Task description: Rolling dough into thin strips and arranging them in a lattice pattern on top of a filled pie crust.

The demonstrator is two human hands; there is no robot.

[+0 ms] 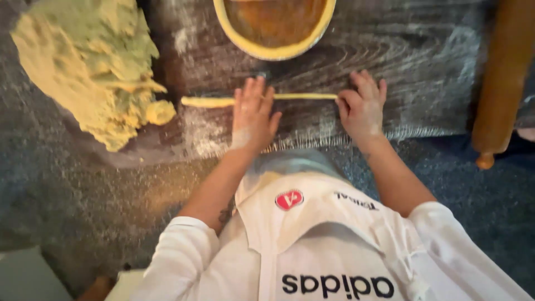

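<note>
One thin rope of dough lies across a dark, flour-dusted wooden board, and both hands rest on it. The left hand lies flat, fingers stretched and slightly spread, palm pressing on the rope near its middle; the rope's thicker, pale yellow end sticks out beyond this hand's outer side. The right hand is loosely curved, fingers bent down, its fingertips touching the rope's thin far end. Neither hand is closed around anything; both simply press on top of the dough.

Well out past the left hand sits one large mound of dough, yellowish, rough and crumbly, with a small torn lump at its near edge. Just ahead of the left hand's fingertips stands one round bowl with a yellow rim and brownish inside. Far to the right hand's outer side lies one smooth wooden rolling pin. The counter around the board is dark and speckled.
</note>
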